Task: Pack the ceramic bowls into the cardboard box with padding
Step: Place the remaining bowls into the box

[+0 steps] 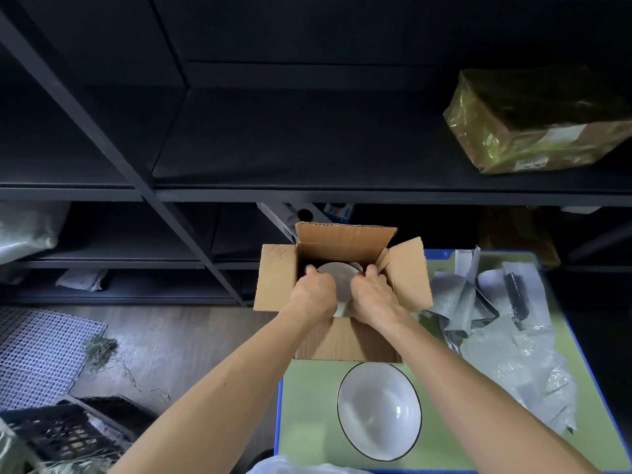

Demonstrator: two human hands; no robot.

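An open cardboard box [277, 278] stands at the far end of a green table [307, 405] with its flaps spread. My left hand [313, 294] and my right hand [371, 292] reach into it together, both gripping a white ceramic bowl [337, 275] that stands tilted on edge inside the box. Its lower part is hidden by my hands. A second white bowl [379, 410] with a thin dark rim sits upright on the table, just in front of the box. Grey padding sheets [461, 295] and clear bubble wrap [519, 371] lie to the right of the box.
Black metal shelving [239, 193] stands right behind the table, with a film-wrapped parcel [533, 124] on a shelf at the upper right. Left of the table, on the wooden floor, lie a white mesh mat [41, 354], a black crate [65, 436] and loose straw [101, 350].
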